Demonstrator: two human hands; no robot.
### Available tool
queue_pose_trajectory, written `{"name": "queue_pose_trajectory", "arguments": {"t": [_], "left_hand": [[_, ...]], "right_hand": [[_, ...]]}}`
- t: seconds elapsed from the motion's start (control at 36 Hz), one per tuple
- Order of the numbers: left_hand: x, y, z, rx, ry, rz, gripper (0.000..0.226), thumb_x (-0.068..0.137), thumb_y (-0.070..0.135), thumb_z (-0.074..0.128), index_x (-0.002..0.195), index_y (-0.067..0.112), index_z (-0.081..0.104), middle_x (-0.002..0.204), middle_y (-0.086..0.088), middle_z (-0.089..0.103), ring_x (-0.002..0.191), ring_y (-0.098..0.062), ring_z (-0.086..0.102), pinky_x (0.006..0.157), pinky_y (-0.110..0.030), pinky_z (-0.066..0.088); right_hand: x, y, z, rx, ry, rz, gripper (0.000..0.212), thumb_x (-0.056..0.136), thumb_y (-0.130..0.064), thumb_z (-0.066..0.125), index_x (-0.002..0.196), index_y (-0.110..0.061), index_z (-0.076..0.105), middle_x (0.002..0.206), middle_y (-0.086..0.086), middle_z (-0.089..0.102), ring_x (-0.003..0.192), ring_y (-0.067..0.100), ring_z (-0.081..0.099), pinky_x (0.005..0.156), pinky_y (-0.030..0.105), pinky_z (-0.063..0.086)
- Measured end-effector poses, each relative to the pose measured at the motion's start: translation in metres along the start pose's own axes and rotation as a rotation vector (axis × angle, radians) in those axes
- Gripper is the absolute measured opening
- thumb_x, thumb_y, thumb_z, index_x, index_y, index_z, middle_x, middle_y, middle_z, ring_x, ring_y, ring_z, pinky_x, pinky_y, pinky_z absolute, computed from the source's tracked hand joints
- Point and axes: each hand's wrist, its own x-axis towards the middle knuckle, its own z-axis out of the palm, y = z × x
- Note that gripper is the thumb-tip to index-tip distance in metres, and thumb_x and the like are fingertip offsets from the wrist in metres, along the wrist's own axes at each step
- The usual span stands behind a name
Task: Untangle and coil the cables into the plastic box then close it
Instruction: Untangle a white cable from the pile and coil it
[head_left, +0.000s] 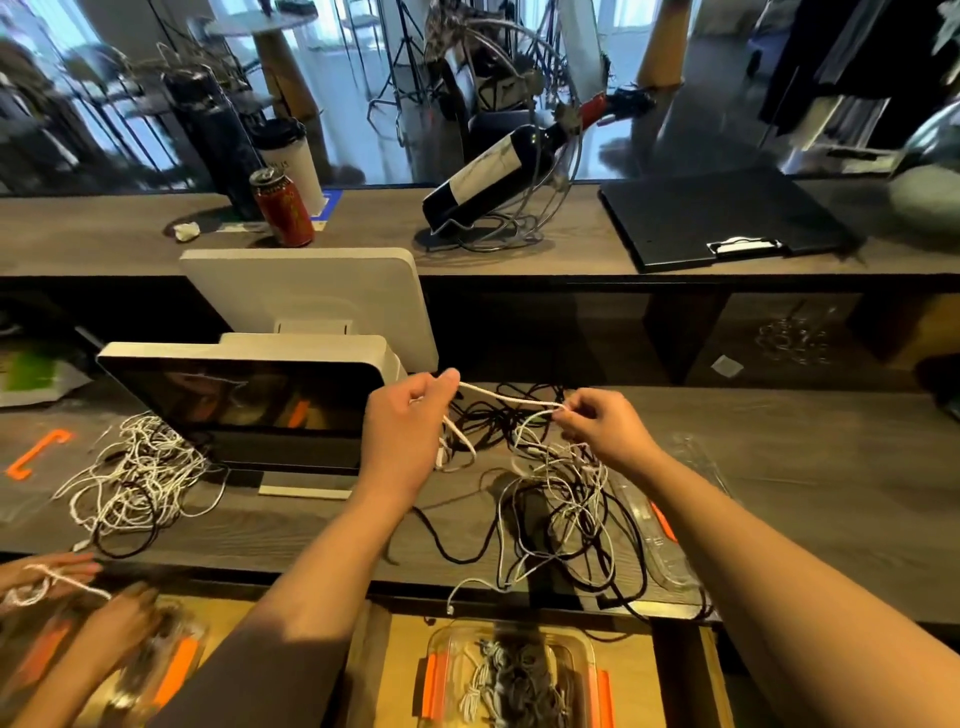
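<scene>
A white braided cable runs taut between my two hands above the wooden counter. My left hand grips one end of it, with loops hanging below the fingers. My right hand pinches the other end. Under the hands lies a tangle of black and white cables, some strands trailing over the counter's front edge. The clear plastic box with orange clips stands open below the counter, holding several coiled cables. Its clear lid lies on the counter to the right of the tangle.
A second tangle of white and black cables lies at the left, by a white screen terminal. Another person's hands handle a white cable and another box at the lower left. An orange clip lies at far left.
</scene>
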Motion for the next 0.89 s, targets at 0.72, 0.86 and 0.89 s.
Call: {"name": "queue_pose_trajectory", "arguments": {"t": [0.72, 0.86, 0.89], "left_hand": [[0.0, -0.027, -0.004, 0.253, 0.077, -0.098, 0.028, 0.083, 0.017, 0.067, 0.062, 0.012, 0.05, 0.058, -0.004, 0.048, 0.058, -0.016, 0.043, 0.057, -0.036, 0.037], [-0.004, -0.009, 0.014, 0.246, -0.095, -0.013, 0.037, 0.093, 0.032, 0.066, 0.063, 0.019, 0.049, 0.06, 0.004, 0.048, 0.059, -0.012, 0.046, 0.06, -0.031, 0.036], [-0.004, -0.005, 0.017, 0.233, -0.097, 0.002, 0.038, 0.094, 0.034, 0.066, 0.063, 0.019, 0.049, 0.059, 0.004, 0.047, 0.057, -0.009, 0.045, 0.058, -0.028, 0.035]], "right_hand": [[-0.004, -0.001, -0.006, -0.147, -0.234, 0.005, 0.007, 0.095, -0.014, 0.063, 0.095, -0.018, 0.069, 0.099, -0.001, 0.069, 0.097, 0.015, 0.066, 0.078, 0.021, 0.052], [-0.023, -0.032, 0.006, 0.037, -0.285, -0.14, 0.041, 0.088, -0.01, 0.071, 0.126, -0.022, 0.059, 0.115, -0.01, 0.061, 0.108, 0.001, 0.058, 0.09, 0.011, 0.048], [-0.026, -0.038, 0.01, 0.037, -0.355, -0.178, 0.053, 0.086, -0.009, 0.073, 0.134, -0.022, 0.054, 0.124, -0.011, 0.058, 0.115, -0.001, 0.054, 0.097, 0.012, 0.045]]}}
